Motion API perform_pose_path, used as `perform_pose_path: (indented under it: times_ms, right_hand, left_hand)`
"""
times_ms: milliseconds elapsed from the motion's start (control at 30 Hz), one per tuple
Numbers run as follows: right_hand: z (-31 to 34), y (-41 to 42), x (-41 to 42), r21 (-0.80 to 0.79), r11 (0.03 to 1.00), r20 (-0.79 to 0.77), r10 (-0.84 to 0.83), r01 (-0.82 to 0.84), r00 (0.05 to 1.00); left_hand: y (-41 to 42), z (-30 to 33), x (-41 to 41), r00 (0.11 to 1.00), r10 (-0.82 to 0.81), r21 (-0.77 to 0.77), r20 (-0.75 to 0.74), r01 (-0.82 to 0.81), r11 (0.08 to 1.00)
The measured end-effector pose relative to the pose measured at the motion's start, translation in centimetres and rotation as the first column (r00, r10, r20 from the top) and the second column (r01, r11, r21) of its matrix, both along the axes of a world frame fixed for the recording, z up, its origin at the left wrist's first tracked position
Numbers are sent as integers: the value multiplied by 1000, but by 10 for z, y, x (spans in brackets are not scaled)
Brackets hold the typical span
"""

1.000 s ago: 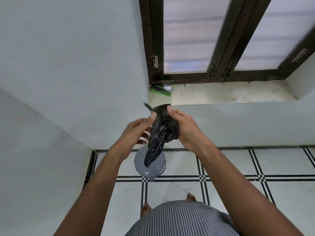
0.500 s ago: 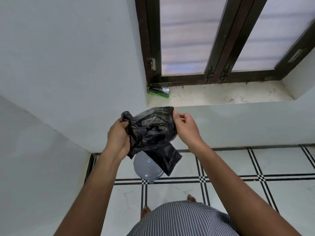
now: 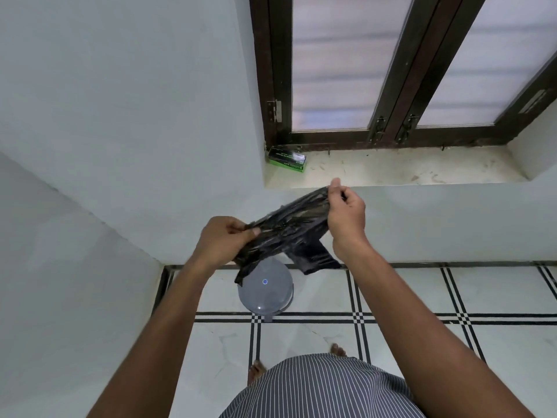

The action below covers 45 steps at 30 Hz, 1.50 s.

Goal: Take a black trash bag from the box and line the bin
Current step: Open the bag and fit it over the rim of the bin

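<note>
A crumpled black trash bag [image 3: 289, 230] is stretched between my two hands at chest height. My left hand [image 3: 221, 242] pinches its lower left end. My right hand [image 3: 346, 217] pinches its upper right end, higher and nearer the window sill. A loose flap of the bag hangs down on the right. Straight below the bag a grey bin [image 3: 266, 292] with its lid closed stands on the floor by the wall. The green and black bag box [image 3: 287, 159] lies on the left end of the sill.
A white wall corner closes in on the left. The window sill [image 3: 407, 170] runs under a dark-framed window. My bare feet stand on the white tiled floor [image 3: 422, 297] just behind the bin.
My hands have moved apart and pulled the bag out from a bunched lump into a long slanted band. My right hand has risen toward the sill.
</note>
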State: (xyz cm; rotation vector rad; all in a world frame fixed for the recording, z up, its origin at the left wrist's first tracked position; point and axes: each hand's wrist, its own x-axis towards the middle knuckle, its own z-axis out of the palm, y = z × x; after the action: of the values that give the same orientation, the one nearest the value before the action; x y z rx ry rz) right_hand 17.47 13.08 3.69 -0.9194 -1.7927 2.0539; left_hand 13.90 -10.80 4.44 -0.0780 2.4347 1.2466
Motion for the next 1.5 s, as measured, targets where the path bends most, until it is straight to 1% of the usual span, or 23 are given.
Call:
perform_pose_path:
  times_ms: [67, 133, 200, 267, 300, 333, 433, 500, 600, 700, 800, 867, 900, 933, 1000, 1033, 1067, 1167, 1267, 1333, 1367, 1433, 1500]
  right_hand:
    - [-2, 5, 2, 42, 991, 73, -128, 125, 989]
    - [-4, 11, 7, 109, 989, 131, -119, 105, 984]
    - [-9, 15, 13, 333, 932, 287, 46, -144, 957]
    - [-11, 11, 18, 589, 693, 466, 130, -416, 875]
    - [-6, 6, 20, 665, 601, 442, 161, -443, 882]
    - [0, -1, 21, 700, 566, 366, 239, -435, 900]
    - [16, -20, 17, 561, 639, 202, 511, -526, 836]
    - [21, -24, 13, 501, 683, 123, 552, -532, 825]
    - [24, -19, 11, 389, 830, -81, 462, -398, 883]
    - [19, -9, 12, 334, 917, -97, 264, -218, 960]
    - [8, 0, 9, 234, 970, 18, 58, -61, 998]
    - [-2, 9, 8, 278, 960, 99, 5, -33, 995]
    - [-5, 13, 10, 347, 936, 143, 9, -58, 990]
    - [-8, 16, 12, 425, 899, 186, 24, -103, 982]
    - [-9, 19, 17, 595, 766, 302, 67, -243, 951]
    - [-7, 17, 20, 657, 685, 358, 84, -315, 930]
    - [-3, 12, 22, 701, 605, 394, 110, -376, 912]
    - [13, -7, 25, 726, 507, 298, 378, -465, 877]
    - [21, -21, 24, 761, 379, 258, 568, -526, 782]
    - [20, -23, 21, 741, 446, 149, 619, -501, 771]
    - [19, -22, 19, 704, 537, 62, 606, -465, 793]
    - [16, -17, 15, 580, 740, -49, 448, -340, 892]
    - [17, -6, 13, 428, 887, -67, 221, -172, 973]
  left_hand:
    - [-9, -5, -4, 992, 102, -120, -81, -111, 987]
    - [-15, -4, -7, 965, 239, -51, -108, -246, 968]
    - [-15, 4, -6, 929, 371, 192, -1, -364, 911]
    - [-10, 14, -2, 936, 339, 366, 95, -349, 863]
    - [-6, 18, 0, 956, 275, 413, 105, -294, 862]
    - [0, 23, 3, 973, 205, 446, 104, -230, 865]
    - [17, 34, 11, 995, 48, 527, 84, -85, 846]
    - [23, 41, 14, 999, 16, 530, 49, -40, 847]
    - [15, 44, 13, 998, -59, 378, -6, 57, 924]
    - [-4, 33, 4, 985, -156, -58, -68, 152, 987]
    - [-19, 21, -2, 978, -57, -303, -199, -6, 953]
    - [-28, 16, -4, 954, 31, -360, -297, -142, 922]
    - [-31, 15, -6, 947, 94, -315, -307, -194, 929]
    - [-34, 14, -9, 945, 196, -188, -263, -249, 950]
    - [-33, 19, -11, 929, 369, 191, 28, -368, 910]
    - [-32, 21, -10, 916, 368, 328, 160, -401, 855]
    - [-29, 21, -8, 917, 338, 408, 213, -398, 822]
    - [-16, 19, -2, 957, 248, 463, 152, -291, 837]
    - [3, 26, 7, 987, 134, 478, 85, -158, 864]
    - [9, 30, 11, 996, 85, 481, 34, -90, 872]
    - [6, 31, 12, 997, 68, 462, 27, -73, 884]
    - [-6, 31, 10, 1000, -4, 298, 26, -4, 954]
    - [-21, 24, 4, 998, -53, 53, 28, 51, 997]
